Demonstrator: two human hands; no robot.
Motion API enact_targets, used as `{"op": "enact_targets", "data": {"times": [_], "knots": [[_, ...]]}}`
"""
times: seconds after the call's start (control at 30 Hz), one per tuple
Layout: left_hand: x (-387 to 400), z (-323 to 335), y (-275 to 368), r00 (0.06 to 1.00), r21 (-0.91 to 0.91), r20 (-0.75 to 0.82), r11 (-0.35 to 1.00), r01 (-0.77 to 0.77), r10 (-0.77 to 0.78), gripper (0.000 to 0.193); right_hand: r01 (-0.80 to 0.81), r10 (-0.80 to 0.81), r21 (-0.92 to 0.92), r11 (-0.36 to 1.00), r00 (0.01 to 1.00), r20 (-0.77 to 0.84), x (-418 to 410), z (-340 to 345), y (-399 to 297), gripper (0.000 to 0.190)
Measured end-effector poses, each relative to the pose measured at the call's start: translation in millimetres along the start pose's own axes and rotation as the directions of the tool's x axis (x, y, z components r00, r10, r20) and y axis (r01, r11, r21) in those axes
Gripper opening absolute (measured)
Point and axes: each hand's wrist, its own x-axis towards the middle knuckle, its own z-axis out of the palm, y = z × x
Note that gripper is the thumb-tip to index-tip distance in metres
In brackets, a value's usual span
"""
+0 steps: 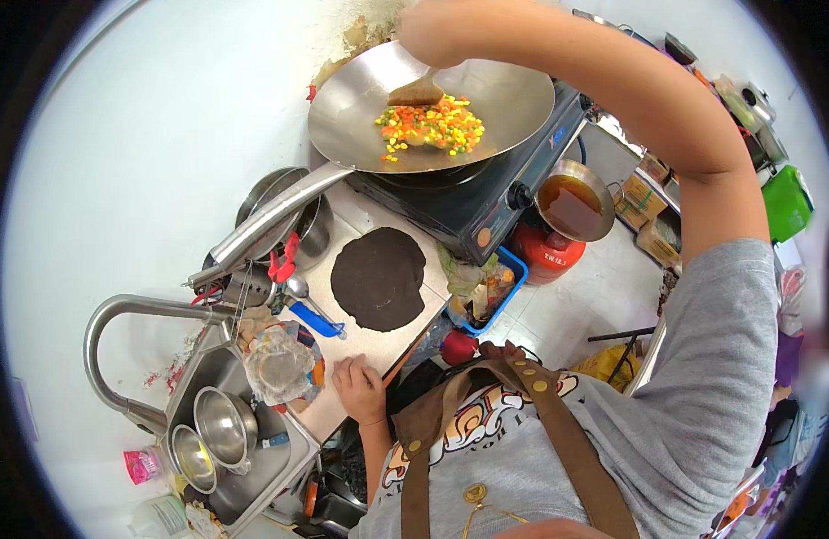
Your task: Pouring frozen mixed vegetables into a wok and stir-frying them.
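My right hand [428, 37], at the top of the view, grips a wooden spatula [416, 93]; most of its handle is hidden behind the hand. The spatula's blade touches a heap of diced vegetables [431, 128], orange, yellow and green, in a wide steel wok [515, 128]. The wok sits on a black gas stove [428, 209], its long metal handle [280, 215] pointing down-left. My left hand [360, 389] rests on the edge of the pale tiled counter [334, 404], fingers loosely curled and holding nothing. Above it lies a dark round mat [379, 279].
Left of the mat are a blue-handled utensil [317, 319], a spoon [297, 287] and a plastic bag [280, 360]. A sink [273, 485] holds steel bowls [224, 426] under a curved faucet [111, 330]. A pan of brown liquid [573, 205] stands over a red gas cylinder [548, 252], near a blue bin [501, 306].
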Motion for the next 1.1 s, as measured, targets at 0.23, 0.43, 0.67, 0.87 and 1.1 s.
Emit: {"op": "enact_targets", "data": {"times": [0.23,0.43,0.67,0.87,1.1], "knots": [[3,0,2,1.000,0.010,-0.020,1.000,-0.007,0.007,0.016,0.031,-0.030,-0.076,0.997,0.999,0.016,48,34,42,0.024],[2,-2,1,1.000,0.014,-0.003,1.000,-0.005,0.005,0.016,-0.183,0.183,0.006,0.983,0.979,-0.096,46,61,41,0.023],[3,-3,1,1.000,-0.026,0.009,1.000,0.000,0.000,0.016,-0.180,0.186,0.086,0.980,0.980,-0.075,10,58,51,0.022],[4,-3,-1,1.000,0.003,0.029,1.000,-0.003,0.003,0.018,-0.151,0.145,0.092,0.984,0.987,0.068,-24,55,53,0.026],[3,-1,-1,0.999,0.003,0.025,1.000,-0.022,0.022,0.018,-0.069,0.098,0.176,0.982,0.982,-0.163,-33,48,61,0.029]]}}
